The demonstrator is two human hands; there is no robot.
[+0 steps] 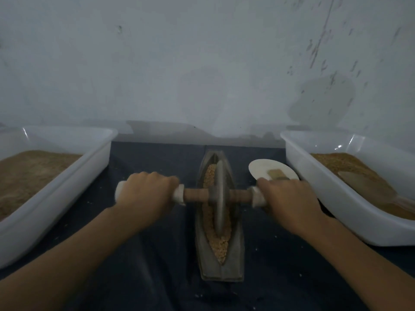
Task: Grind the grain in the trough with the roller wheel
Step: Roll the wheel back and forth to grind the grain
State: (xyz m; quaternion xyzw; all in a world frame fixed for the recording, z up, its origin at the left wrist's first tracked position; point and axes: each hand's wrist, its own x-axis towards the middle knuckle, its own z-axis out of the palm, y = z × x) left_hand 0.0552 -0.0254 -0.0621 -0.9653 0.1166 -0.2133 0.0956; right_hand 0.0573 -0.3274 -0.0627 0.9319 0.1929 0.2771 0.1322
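Observation:
A grey boat-shaped trough (236, 245) lies lengthwise on the dark cloth in front of me, filled with tan crushed grain (219, 242). The grey roller wheel (219, 198) stands upright in the trough near its middle, on a wooden axle with pale wrapped ends. My left hand (147, 194) grips the left end of the axle. My right hand (289, 202) grips the right end. The wheel looks slightly blurred.
A white plastic tub (67, 185) holding brown grain stands at the left. Another white tub (332, 198) with grain and a wooden scoop (370, 187) stands at the right. A white dish (262, 168) with a small wooden piece sits beside the trough. A pale wall rises close behind.

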